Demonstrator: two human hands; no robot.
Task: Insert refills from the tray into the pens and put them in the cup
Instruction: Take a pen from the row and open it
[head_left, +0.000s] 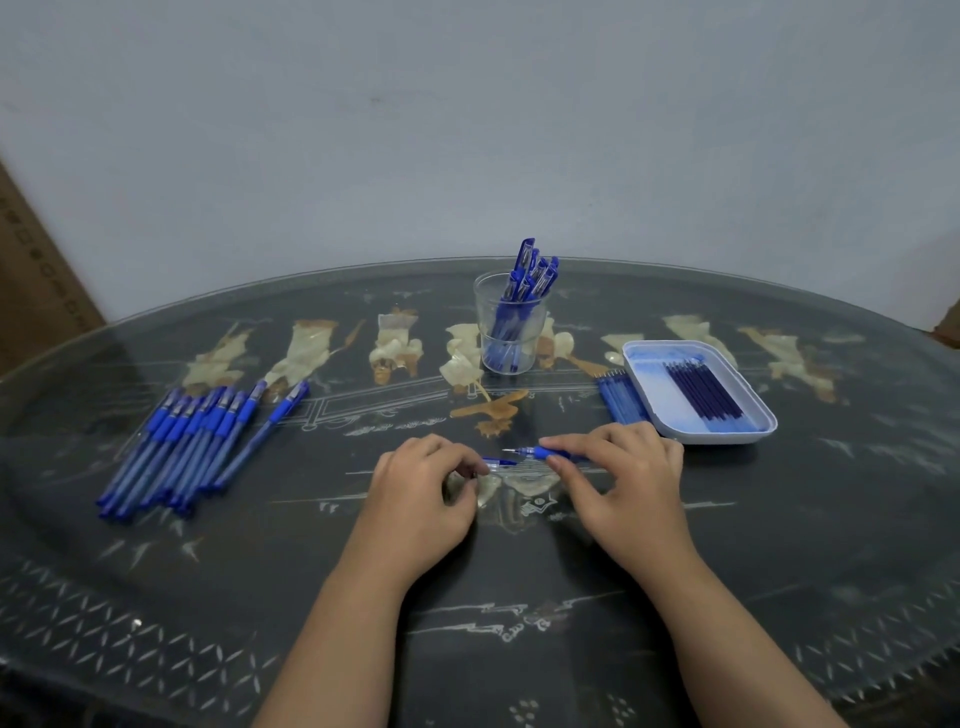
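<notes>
**Pen tip and cap lined up, not yet joined**

The right hand (618, 483) pinches a blue pen (540, 452) by its grip section between thumb and fingertips, with the metal tip pointing toward 9 o'clock. The left hand (421, 499), fingers curled, pinches a small blue-and-clear piece, apparently the cap (498, 461). Cap and tip are near each other but apart. Both hands sit low over the dark patterned counter (519, 571), probably for steadiness while the parts are aligned. I judge that the refill is already inside this pen and that capping is the step in hand.

At 12 o'clock stands the clear cup (535, 353), with finished pens (530, 275) leaning in it, caps up. At 2 o'clock the white tray (748, 387) holds a few dark refills (704, 392) side by side, in easy reach of the right hand. A bundle of lighter blue refills (621, 397) lies on the counter just beside the tray's left edge. At 9 to 10 o'clock a row of capped pens (197, 447) lies fanned out on the left hand's side, seemingly waiting their turn.
</notes>
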